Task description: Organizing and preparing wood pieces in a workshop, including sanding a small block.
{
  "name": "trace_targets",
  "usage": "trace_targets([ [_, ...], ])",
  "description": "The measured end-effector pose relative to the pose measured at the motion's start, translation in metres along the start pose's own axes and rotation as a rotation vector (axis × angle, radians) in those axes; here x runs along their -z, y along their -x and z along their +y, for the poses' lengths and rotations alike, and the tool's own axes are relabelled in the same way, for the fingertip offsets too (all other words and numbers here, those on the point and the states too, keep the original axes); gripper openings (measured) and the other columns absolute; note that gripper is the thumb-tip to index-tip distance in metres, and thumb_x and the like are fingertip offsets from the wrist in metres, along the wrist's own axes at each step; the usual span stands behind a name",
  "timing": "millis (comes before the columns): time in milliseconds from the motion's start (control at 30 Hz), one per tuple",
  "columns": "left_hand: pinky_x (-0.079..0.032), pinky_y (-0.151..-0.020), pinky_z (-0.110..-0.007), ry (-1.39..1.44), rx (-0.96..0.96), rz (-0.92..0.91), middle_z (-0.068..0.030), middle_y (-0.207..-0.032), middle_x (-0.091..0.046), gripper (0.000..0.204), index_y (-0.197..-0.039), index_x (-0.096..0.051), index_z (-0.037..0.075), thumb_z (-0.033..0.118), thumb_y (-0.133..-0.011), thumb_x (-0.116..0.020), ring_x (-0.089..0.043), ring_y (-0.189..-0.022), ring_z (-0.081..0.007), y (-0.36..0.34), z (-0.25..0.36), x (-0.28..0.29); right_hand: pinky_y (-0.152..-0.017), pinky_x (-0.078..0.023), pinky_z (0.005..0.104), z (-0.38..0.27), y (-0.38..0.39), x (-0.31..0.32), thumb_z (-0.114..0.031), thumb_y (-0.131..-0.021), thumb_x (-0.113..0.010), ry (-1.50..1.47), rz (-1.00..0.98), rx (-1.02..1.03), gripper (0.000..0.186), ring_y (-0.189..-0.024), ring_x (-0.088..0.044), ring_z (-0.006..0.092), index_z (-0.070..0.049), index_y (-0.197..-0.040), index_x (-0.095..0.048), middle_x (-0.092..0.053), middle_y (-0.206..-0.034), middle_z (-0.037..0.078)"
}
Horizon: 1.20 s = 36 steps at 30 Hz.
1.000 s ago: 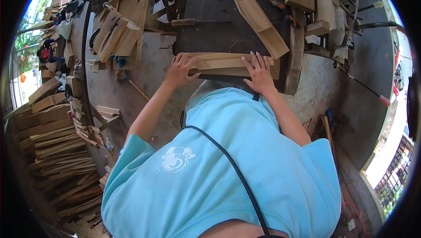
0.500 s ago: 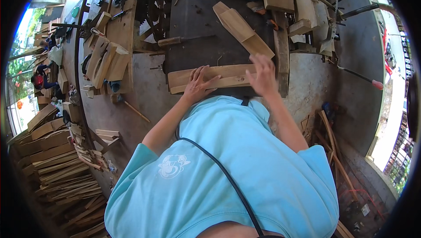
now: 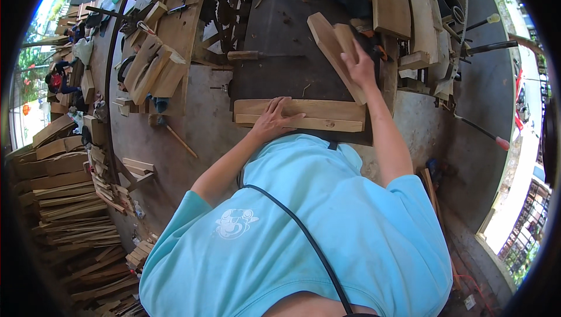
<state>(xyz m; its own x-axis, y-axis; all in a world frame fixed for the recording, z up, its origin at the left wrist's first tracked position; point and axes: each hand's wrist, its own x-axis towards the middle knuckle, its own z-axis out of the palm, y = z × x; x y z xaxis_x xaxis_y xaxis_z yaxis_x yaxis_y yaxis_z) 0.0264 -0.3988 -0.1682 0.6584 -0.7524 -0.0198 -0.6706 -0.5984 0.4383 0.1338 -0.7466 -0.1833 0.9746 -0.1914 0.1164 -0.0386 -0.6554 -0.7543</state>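
Close against my body, a long flat wooden piece (image 3: 327, 108) lies crosswise on the dark workbench (image 3: 266, 78), with a narrower strip (image 3: 327, 124) along its near edge. My left hand (image 3: 273, 122) rests on both, fingers spread and thumb stretched out. Farther right, a plank (image 3: 330, 51) lies slanted, its near end by the crosswise piece's right end. A shorter wooden block (image 3: 346, 40) sits along the plank's right side. My right hand (image 3: 361, 70) has its fingers and thumb around the near end of that block, which hides part of the grip.
A wood-handled tool (image 3: 243, 55) lies left on the bench. A brush (image 3: 362, 25) and stacked boards (image 3: 391, 4) are at the far right. Cut pieces (image 3: 153, 71) sit on the left bench. A wood-handled mallet (image 3: 178, 139) stands on the floor near lumber piles (image 3: 70, 200).
My right hand has moved from the crosswise piece up to the short block, which has shifted to the plank's right side. My left hand stays on the crosswise wood; the whole view has shifted slightly.
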Motion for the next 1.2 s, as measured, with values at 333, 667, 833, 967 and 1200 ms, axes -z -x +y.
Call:
trace_targets([
  [333,-0.029,-0.12,-0.055,0.111,0.103,0.329,-0.0191,-0.152,-0.035,0.098,-0.155,-0.039,0.018,0.05,-0.076,-0.085,-0.033,-0.145,-0.0405,0.012,-0.001,0.008,-0.112,-0.042,0.0459,-0.072,0.089,0.019,-0.019,-0.078,-0.083,0.111,-0.396,0.455,0.072,-0.127,-0.055,0.0352,-0.018,-0.145,-0.058,-0.061,-0.14,0.012],
  [667,-0.025,-0.121,-0.054,0.085,0.142,0.128,-0.0182,-0.162,-0.026,0.112,-0.161,-0.026,0.013,0.048,-0.073,-0.086,-0.029,-0.148,-0.0396,-0.006,0.002,-0.004,-0.113,-0.041,0.0415,-0.056,0.141,-0.018,-0.015,-0.084,-0.074,0.073,-0.416,0.304,0.06,-0.125,-0.051,0.0387,-0.01,-0.141,-0.058,-0.056,-0.145,0.012],
  [833,-0.024,-0.121,-0.051,0.07,0.202,0.18,-0.0175,-0.156,-0.034,0.117,-0.16,-0.025,0.011,0.048,-0.069,-0.089,-0.031,-0.146,-0.0389,-0.009,0.005,0.007,-0.105,-0.048,0.0399,-0.055,0.136,0.0,-0.021,-0.093,-0.069,-0.441,-0.398,-0.075,0.049,-0.12,-0.058,0.0307,-0.009,-0.139,-0.059,-0.06,-0.139,0.014],
  [967,-0.024,-0.121,-0.051,0.071,0.211,0.198,-0.0172,-0.153,-0.036,0.117,-0.16,-0.026,0.011,0.047,-0.069,-0.09,-0.032,-0.145,-0.0391,-0.009,0.01,0.016,-0.098,-0.051,0.0415,-0.067,0.126,0.025,-0.036,-0.106,-0.053,-1.504,-0.455,-0.62,0.051,-0.118,-0.062,0.0282,-0.005,-0.147,-0.05,-0.058,-0.141,0.018],
  [1200,-0.041,-0.111,-0.046,0.502,0.247,0.393,-0.0182,-0.144,-0.048,0.084,-0.147,-0.047,0.006,0.036,-0.079,-0.086,-0.047,-0.134,-0.0351,-0.05,0.045,0.06,-0.087,-0.055,0.045,-0.089,0.125,0.035,-0.05,-0.106,-0.044,-1.838,-0.593,-0.75,0.064,-0.112,-0.065,0.0329,-0.003,-0.15,-0.044,-0.059,-0.136,0.023],
])
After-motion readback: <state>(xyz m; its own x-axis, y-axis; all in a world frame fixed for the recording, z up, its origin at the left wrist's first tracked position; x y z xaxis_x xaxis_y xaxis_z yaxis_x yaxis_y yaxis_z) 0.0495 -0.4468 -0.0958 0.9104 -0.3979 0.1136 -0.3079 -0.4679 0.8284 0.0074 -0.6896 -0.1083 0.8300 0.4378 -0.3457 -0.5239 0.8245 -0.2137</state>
